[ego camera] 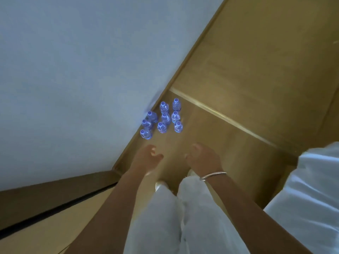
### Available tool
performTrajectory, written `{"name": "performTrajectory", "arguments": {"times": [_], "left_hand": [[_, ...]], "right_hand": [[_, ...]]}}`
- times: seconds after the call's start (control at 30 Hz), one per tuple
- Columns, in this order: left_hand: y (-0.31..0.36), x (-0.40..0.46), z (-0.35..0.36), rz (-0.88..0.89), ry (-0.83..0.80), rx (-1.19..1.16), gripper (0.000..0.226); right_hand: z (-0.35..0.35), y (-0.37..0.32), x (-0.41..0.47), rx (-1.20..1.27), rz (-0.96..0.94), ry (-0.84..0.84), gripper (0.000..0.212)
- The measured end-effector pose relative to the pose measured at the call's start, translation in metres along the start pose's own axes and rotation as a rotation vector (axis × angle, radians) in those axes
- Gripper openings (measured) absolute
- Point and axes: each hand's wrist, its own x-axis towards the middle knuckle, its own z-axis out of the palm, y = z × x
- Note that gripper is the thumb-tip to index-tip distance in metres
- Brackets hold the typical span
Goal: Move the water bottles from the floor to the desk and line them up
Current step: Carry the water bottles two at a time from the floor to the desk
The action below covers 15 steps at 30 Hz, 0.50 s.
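Note:
Several small clear water bottles with blue-white caps stand upright in a cluster on the tan floor, close against the white wall. My left hand reaches down toward them with relaxed fingers, holding nothing, a short way below the nearest bottle. My right hand, with a silver bangle at the wrist, hangs beside it with loosely curled fingers, also holding nothing. Neither hand touches a bottle. The desk is not in view.
A white wall with a tan skirting runs diagonally on the left. White bedding sits at the right edge. A dark wooden edge lies at lower left. My white trousers and shoes are below the hands.

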Motion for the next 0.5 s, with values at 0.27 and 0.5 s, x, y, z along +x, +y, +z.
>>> {"name": "performTrajectory", "arguments": {"times": [0.27, 0.5], "left_hand": [[-0.049, 0.165, 0.085, -0.450, 0.116, -0.419, 0.056], [-0.075, 0.381, 0.164, -0.275, 0.206, -0.425, 0.088]], "right_hand": [[0.082, 0.052, 0.141, 0.079, 0.183, -0.104, 0.056], [0.164, 0.096, 0.330, 0.104, 0.155, -0.150, 0.050]]}}
